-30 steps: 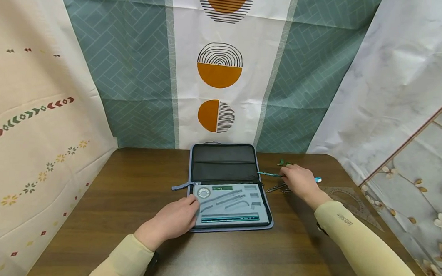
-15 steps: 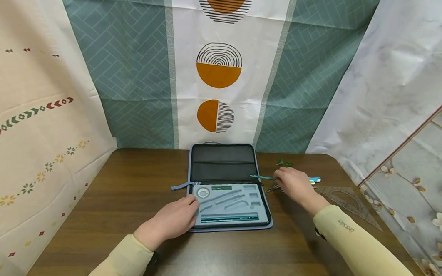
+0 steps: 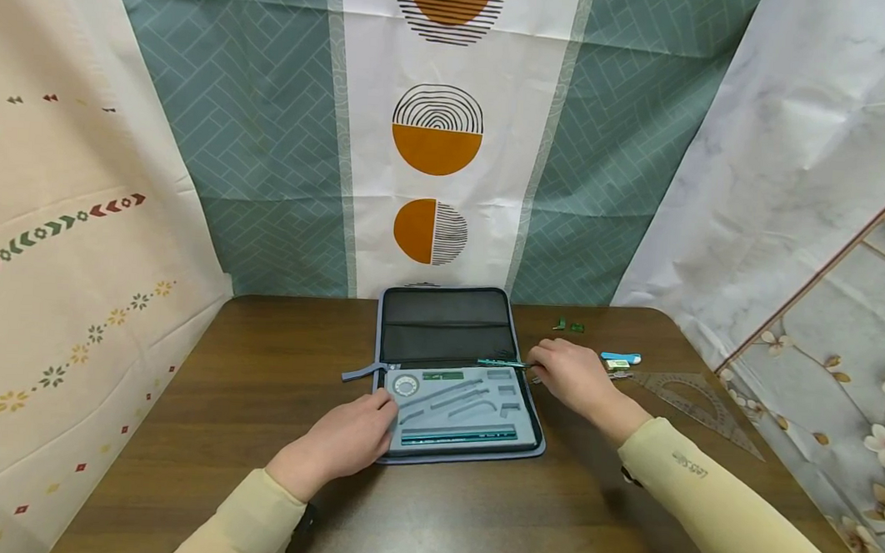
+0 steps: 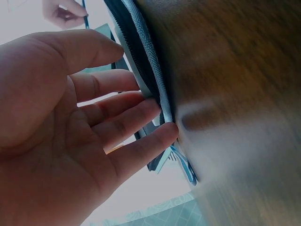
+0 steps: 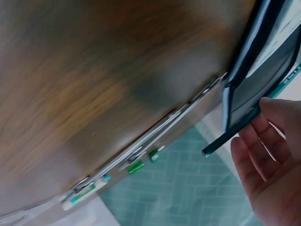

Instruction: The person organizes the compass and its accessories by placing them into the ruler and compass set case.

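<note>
A zippered case (image 3: 442, 455) lies unfolded on the table, its grey foam tray (image 3: 521, 410) full of shaped slots. My right hand (image 3: 574, 374) pinches a dark teal pencil (image 5: 235, 134) between thumb and fingers, over the case's right side near the fold. Printed lettering shows on the pencil in the right wrist view. My left hand (image 3: 355, 435) touches the case's left front edge, fingers fairly straight in the left wrist view (image 4: 136, 141). Teal pencils (image 3: 458, 435) fill the front slot. A round white dial-like piece (image 3: 406, 386) and a green lead box (image 3: 443, 376) sit at the tray's back.
Right of the case lie a blue-and-white cutter-like piece (image 3: 621, 358), a small eraser (image 3: 617, 365) and a clear set square (image 3: 698, 407). Two small green pieces (image 3: 577, 327) lie farther back. Metal compasses (image 5: 160, 127) show in the right wrist view. A zipper pull strap (image 3: 360, 373) sticks out left.
My right hand has moved left and slightly toward me with the pencil, bringing its tip over the case. My left hand has stayed at the case's edge.
</note>
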Demonstrator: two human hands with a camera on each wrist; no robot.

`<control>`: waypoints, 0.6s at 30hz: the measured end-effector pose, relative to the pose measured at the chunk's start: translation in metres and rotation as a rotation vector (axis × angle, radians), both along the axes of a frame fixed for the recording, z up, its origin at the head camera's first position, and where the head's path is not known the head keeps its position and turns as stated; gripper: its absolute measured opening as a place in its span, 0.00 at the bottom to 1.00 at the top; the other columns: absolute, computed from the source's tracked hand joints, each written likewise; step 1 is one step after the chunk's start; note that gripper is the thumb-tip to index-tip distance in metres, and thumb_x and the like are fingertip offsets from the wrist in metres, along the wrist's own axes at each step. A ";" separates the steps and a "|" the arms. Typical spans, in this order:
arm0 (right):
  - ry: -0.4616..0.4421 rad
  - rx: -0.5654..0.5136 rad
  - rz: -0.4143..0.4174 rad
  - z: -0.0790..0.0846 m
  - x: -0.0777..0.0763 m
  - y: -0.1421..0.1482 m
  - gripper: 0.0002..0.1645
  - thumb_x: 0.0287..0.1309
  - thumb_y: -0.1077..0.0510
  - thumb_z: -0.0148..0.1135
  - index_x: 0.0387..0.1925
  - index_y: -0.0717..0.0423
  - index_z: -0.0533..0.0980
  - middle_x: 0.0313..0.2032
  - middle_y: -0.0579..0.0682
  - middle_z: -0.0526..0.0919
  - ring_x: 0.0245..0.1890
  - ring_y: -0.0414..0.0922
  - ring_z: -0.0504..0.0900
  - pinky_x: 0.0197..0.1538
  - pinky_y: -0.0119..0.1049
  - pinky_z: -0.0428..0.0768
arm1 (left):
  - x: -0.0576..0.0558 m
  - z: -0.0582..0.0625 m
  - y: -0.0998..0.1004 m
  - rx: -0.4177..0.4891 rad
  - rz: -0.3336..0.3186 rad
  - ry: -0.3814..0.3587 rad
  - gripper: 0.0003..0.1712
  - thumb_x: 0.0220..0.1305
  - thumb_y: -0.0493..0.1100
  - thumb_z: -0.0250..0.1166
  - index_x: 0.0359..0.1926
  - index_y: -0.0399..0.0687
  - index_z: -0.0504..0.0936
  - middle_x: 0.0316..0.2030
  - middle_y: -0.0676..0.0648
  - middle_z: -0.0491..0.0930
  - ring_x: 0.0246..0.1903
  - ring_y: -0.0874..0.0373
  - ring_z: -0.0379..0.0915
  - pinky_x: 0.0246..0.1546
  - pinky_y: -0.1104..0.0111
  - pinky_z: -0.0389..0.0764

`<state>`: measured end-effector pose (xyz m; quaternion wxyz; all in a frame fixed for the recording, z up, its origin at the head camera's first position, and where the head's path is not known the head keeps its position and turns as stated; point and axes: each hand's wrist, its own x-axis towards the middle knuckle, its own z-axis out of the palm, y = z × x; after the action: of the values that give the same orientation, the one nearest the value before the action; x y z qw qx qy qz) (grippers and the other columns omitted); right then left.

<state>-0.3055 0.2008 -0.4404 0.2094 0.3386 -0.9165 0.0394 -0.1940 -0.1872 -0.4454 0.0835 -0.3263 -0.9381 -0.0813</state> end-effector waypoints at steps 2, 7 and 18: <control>-0.003 0.000 0.014 0.001 0.004 -0.005 0.11 0.60 0.65 0.83 0.42 0.53 0.88 0.39 0.46 0.87 0.40 0.49 0.87 0.40 0.48 0.88 | 0.000 0.000 0.000 0.002 -0.005 0.007 0.10 0.72 0.35 0.71 0.51 0.36 0.84 0.48 0.41 0.81 0.43 0.49 0.83 0.43 0.58 0.88; -0.005 0.006 0.042 0.002 0.012 -0.015 0.10 0.61 0.64 0.82 0.43 0.52 0.89 0.39 0.46 0.88 0.40 0.48 0.87 0.39 0.47 0.88 | 0.000 -0.001 -0.001 -0.002 0.001 0.002 0.11 0.72 0.35 0.71 0.52 0.36 0.84 0.48 0.41 0.81 0.44 0.49 0.83 0.43 0.58 0.88; -0.004 0.010 0.110 0.004 0.028 -0.035 0.09 0.63 0.63 0.81 0.42 0.50 0.89 0.40 0.44 0.88 0.39 0.45 0.86 0.39 0.44 0.87 | 0.001 0.002 0.000 -0.004 -0.013 0.026 0.09 0.71 0.33 0.70 0.50 0.36 0.84 0.46 0.42 0.81 0.43 0.50 0.82 0.41 0.59 0.87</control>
<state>-0.2773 0.1655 -0.4363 0.2033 0.3897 -0.8970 0.0469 -0.1928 -0.1873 -0.4439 0.0944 -0.3333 -0.9350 -0.0757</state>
